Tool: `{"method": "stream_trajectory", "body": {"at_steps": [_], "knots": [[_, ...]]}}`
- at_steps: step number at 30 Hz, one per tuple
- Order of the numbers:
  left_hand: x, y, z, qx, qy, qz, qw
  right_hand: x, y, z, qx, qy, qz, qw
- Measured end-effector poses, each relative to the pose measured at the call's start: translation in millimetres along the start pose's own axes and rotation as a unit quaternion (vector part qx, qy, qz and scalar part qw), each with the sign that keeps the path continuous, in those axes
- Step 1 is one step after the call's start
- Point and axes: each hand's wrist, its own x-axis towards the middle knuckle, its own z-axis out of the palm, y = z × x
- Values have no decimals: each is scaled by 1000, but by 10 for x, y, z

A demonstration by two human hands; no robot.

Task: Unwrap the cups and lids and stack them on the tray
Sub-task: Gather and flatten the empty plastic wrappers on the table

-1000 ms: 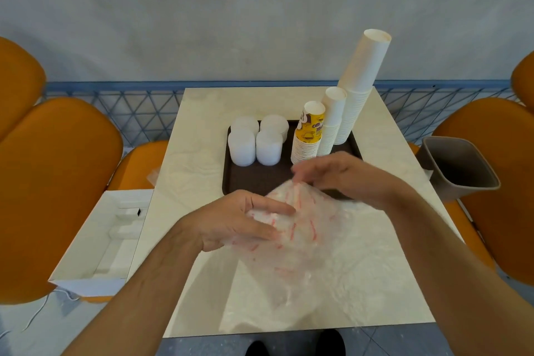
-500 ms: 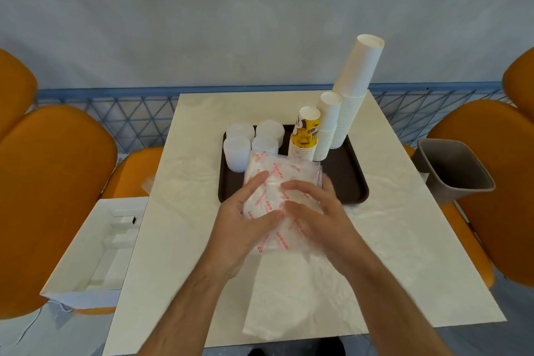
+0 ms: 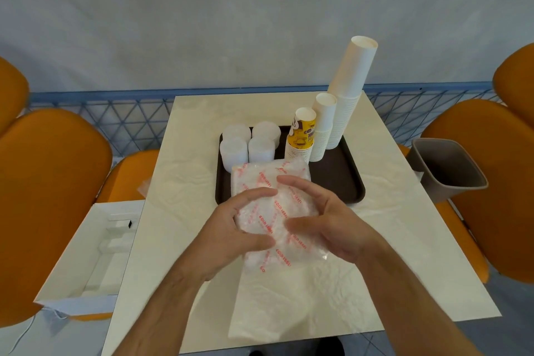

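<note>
Since half a second ago your two hands have drawn apart on the wrapped pack (image 3: 271, 205): they no longer lie flat on top of it but cup it from either side, and the pack has slid a little further over the near rim of the tray (image 3: 351, 182). A second ago it was lifted between your hands; now it lies half on the tray, half on the counter (image 3: 185, 211).

Your left hand (image 3: 231, 228) has a narrow grip, fingers and thumb curled round the pack's left edge. Your right hand (image 3: 326, 220) does the same on the right edge, thumb low and fingers over the top. Both appear to pinch the film, though how firmly is hard to tell.

The step seems to be opening this pack. Find a seam or loose fold in the printed film and pull there, rather than squeezing the middle; the contents look light and may spill if the film splits suddenly. Keep the pack low and over the counter as you tear.

Mind what stands just beyond: four lid stacks (image 3: 250, 144) at the tray's far left, and the cup stacks (image 3: 326, 124), one of them tall and leaning, at the far right. A sharp tug forward could knock them. The loose plastic sheet (image 3: 289, 306) under your wrists is slippery, so brace the pack against the tray rim.
</note>
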Motion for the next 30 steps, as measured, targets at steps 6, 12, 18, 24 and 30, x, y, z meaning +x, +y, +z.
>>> {"method": "stream_trajectory", "body": {"at_steps": [6,12,18,24,30], "knots": [[67,58,-36,-28,4,13,1000,-34,-98,-12,-98,-40,-16,994],[65,27,15,-39,-31,1,999,-101,7,-2,-14,8,19,1000],[97,35,41,-18,-49,1,999,-154,5,-78,-54,1,-27,998],[224,7,223,-23,-40,7,999,-257,-117,-352,-93,-14,-10,996],[463,-61,544,31,-97,-42,994,-337,-285,-851,-167,-26,30,985]]}}
